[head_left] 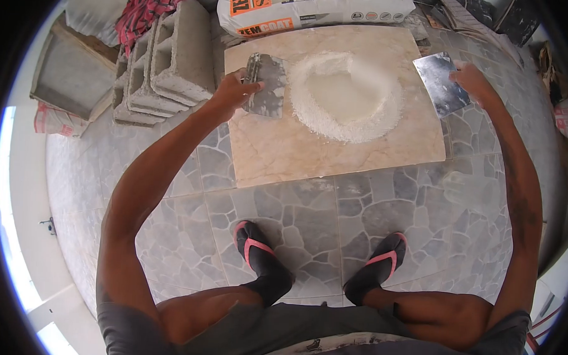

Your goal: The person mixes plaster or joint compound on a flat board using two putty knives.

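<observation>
My left hand grips a wide putty knife, its flat blade smeared with pale residue. That blade stands at the left side of a ring of white powder, which has a smooth, pale hollow in its middle. The powder lies on a beige marble-patterned board on the floor. In my right hand is a second wide putty knife, shinier and cleaner. It is held over the board's right edge, apart from the powder.
A white and orange ZEMCOAT bag lies along the board's far edge. Hollow concrete blocks stand to the left, with a red checked cloth draped on them. My feet in pink-strapped flip-flops are on the stone-patterned floor.
</observation>
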`<state>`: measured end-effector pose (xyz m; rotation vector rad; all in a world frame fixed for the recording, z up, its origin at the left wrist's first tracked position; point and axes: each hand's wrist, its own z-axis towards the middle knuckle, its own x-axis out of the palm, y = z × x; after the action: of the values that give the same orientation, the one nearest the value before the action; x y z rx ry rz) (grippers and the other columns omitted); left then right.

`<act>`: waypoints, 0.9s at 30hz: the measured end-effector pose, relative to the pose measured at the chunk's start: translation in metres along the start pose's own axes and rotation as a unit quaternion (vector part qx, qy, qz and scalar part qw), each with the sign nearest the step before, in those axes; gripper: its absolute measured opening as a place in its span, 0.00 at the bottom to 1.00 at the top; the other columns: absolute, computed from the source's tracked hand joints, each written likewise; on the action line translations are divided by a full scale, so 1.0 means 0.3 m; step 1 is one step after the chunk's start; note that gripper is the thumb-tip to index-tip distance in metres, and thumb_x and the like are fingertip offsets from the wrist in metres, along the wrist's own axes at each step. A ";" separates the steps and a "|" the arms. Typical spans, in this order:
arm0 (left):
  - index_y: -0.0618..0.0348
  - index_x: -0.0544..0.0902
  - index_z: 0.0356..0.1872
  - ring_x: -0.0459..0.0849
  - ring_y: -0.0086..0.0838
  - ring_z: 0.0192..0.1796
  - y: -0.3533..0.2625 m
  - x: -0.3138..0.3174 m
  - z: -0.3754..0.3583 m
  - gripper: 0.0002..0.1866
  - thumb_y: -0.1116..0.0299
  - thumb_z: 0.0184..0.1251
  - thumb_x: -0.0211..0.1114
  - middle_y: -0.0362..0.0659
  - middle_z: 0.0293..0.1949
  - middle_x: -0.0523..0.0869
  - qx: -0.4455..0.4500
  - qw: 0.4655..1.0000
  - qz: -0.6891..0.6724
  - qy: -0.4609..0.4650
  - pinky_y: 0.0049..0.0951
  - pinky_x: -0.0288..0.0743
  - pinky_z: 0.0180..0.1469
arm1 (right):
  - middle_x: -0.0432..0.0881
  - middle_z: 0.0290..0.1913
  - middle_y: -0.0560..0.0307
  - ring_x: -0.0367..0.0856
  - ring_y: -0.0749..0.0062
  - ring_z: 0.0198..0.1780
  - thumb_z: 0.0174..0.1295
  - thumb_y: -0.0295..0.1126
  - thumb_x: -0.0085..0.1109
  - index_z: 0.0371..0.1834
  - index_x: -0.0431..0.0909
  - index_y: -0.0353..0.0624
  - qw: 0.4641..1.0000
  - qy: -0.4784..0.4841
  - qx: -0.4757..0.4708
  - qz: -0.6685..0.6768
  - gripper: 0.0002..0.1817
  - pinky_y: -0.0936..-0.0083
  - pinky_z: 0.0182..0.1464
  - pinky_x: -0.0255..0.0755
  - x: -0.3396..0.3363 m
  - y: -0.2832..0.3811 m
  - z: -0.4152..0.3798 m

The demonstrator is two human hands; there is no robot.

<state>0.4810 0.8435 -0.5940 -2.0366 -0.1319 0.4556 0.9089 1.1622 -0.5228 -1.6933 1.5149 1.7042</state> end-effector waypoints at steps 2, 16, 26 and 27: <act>0.68 0.75 0.54 0.82 0.25 0.39 0.001 0.046 0.008 0.20 0.71 0.65 0.67 0.43 0.40 0.83 -0.004 0.999 -0.037 0.026 0.29 0.79 0.40 | 0.75 0.26 0.52 0.69 0.71 0.29 0.54 0.30 0.56 0.36 0.76 0.29 0.999 -0.008 -0.034 0.013 0.13 0.68 0.35 0.65 0.007 0.018 0.011; 0.69 0.75 0.52 0.77 0.19 0.31 -0.124 0.171 -0.072 0.21 0.68 0.61 0.68 0.40 0.35 0.81 0.074 0.996 -0.038 -0.009 0.22 0.71 0.31 | 0.74 0.25 0.55 0.71 0.72 0.31 0.54 0.30 0.56 0.35 0.76 0.31 0.998 0.004 -0.056 0.012 0.11 0.68 0.35 0.66 0.013 0.107 0.010; 0.70 0.77 0.50 0.70 0.18 0.30 -0.243 0.169 -0.101 0.21 0.65 0.60 0.67 0.38 0.33 0.78 0.128 0.989 0.071 -0.014 0.22 0.67 0.32 | 0.79 0.39 0.57 0.80 0.73 0.38 0.64 0.31 0.54 0.47 0.76 0.36 0.940 0.083 0.133 0.302 0.12 0.68 0.45 0.77 0.062 0.089 -0.196; 0.69 0.77 0.52 0.74 0.19 0.34 -0.239 0.159 -0.085 0.22 0.64 0.61 0.67 0.39 0.36 0.81 0.142 0.988 0.066 -0.013 0.22 0.71 0.36 | 0.80 0.41 0.57 0.81 0.71 0.39 0.65 0.32 0.54 0.48 0.76 0.36 0.925 0.097 0.158 0.332 0.13 0.67 0.47 0.77 0.071 0.080 -0.231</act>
<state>0.5415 0.8711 -0.5337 -1.7657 0.0512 0.5520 0.9215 1.0875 -0.5128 -1.2822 2.5132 1.4535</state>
